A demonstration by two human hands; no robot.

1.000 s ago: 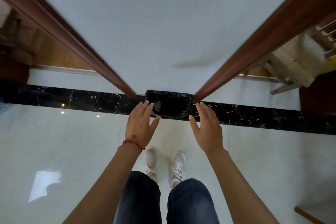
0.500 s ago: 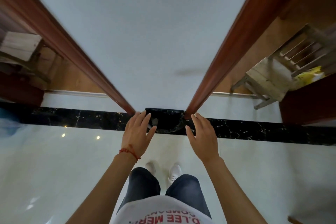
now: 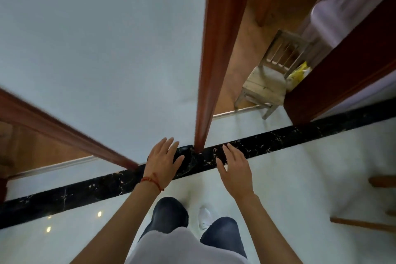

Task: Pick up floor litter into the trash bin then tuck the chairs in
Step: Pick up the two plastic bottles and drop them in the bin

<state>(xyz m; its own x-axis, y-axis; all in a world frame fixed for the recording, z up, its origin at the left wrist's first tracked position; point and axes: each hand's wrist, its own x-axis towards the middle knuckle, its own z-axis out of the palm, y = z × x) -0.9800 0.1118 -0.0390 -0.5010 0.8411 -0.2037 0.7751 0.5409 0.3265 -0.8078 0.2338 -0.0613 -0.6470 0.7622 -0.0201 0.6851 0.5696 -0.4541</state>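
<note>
Item: small pale wooden slat-back chair (image 3: 270,75), up and to my R past the red-brown door frame (image 3: 212,49), well apart from both hands; R hand (image 3: 235,171) nearer, L hand (image 3: 163,162) farther, both w/ fingers spread, holding nothing; no litter or bin in view.

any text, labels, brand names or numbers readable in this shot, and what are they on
None can be read in the current head view.
The white shirt at the bottom edge shows no print in this frame.
The yellow bag beside the small wooden chair is too blurred to tell whether it carries any lettering.
The red string bracelet on the left hand has no markings.
</note>
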